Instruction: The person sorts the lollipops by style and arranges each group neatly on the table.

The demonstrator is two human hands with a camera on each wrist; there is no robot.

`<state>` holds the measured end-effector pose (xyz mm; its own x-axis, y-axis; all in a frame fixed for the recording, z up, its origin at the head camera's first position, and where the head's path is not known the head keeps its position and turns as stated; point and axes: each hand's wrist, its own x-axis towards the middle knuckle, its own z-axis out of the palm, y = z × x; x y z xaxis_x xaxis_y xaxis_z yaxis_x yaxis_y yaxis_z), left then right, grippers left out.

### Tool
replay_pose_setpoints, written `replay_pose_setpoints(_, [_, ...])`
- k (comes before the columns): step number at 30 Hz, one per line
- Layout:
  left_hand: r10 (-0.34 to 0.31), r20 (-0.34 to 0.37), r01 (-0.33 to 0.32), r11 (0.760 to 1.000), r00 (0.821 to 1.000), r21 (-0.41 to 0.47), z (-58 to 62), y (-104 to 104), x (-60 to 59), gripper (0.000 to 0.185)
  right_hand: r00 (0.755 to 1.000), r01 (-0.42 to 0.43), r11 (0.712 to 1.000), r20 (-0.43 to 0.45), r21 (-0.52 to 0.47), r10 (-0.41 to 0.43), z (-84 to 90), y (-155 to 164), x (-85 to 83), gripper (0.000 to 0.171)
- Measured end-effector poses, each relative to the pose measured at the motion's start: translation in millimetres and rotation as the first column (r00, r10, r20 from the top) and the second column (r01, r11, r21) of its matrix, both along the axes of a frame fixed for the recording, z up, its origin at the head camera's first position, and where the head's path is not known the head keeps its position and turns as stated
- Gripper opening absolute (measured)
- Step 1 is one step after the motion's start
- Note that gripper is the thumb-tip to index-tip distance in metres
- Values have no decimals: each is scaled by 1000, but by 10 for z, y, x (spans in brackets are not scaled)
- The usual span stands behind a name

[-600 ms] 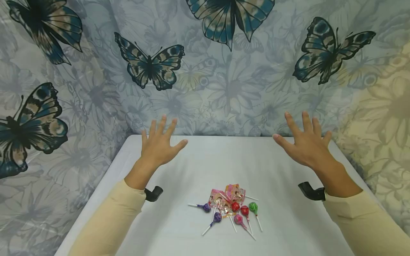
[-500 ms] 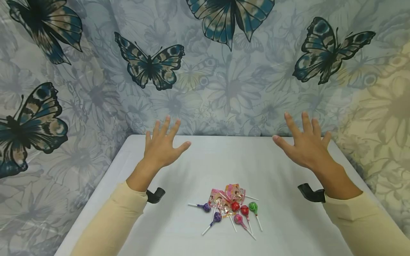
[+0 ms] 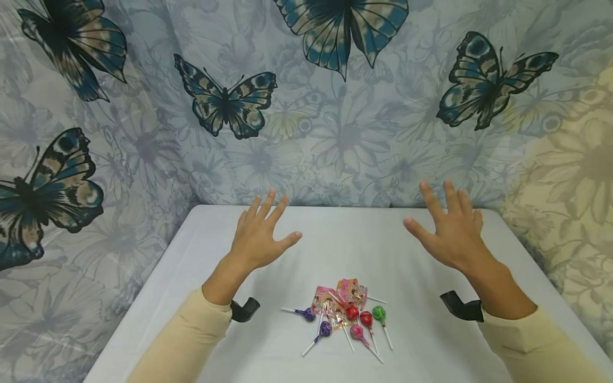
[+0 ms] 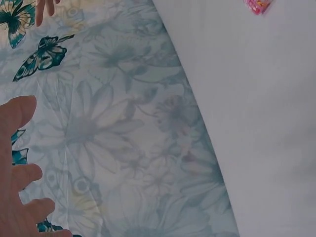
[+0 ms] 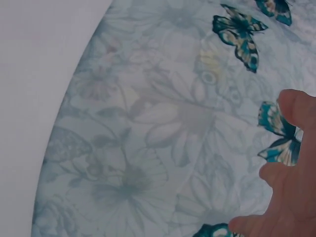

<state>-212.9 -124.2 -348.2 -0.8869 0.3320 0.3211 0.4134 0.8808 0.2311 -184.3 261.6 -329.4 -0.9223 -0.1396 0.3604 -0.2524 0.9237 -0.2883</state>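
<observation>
My left hand (image 3: 258, 239) hovers above the table's left half, fingers spread and nothing in them. Over the right half, my right hand (image 3: 452, 236) is held up the same way, also holding nothing. Between and nearer than both hands lies a loose cluster of wrapped lollipops: a green lollipop (image 3: 379, 314), a pink lollipop (image 3: 356, 332), purple ones such as this purple lollipop (image 3: 325, 329), and red ones including this red lollipop (image 3: 366, 318). Pink printed wrappers (image 3: 323, 301) lie among them. The left wrist view catches one pink wrapper (image 4: 258, 5) at its top edge.
The white table (image 3: 215, 351) ends at a far edge against a wall covering (image 3: 345, 143) printed with flowers and butterflies. The same covering rises along the left and right sides. A black wrist mount (image 3: 246, 309) sits on the left wrist, another black mount (image 3: 461, 307) on the right.
My left hand has come right and lower in the head view. The right hand has dropped a little, its fingers slightly closer together. The lollipops lie as before; the head view has tilted slightly.
</observation>
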Motion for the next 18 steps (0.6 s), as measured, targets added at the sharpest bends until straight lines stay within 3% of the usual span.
replay_pose_setpoints(7, [-99,-24,101,984,995,146,-157,43,46,82,995,-67,997,-81,-47,63,-137,-64,58,82])
replay_pose_setpoints(18, [-214,-39,212,896,976,390,-396,82,70,82,978,-159,980,-152,-120,140,-349,-130,105,82])
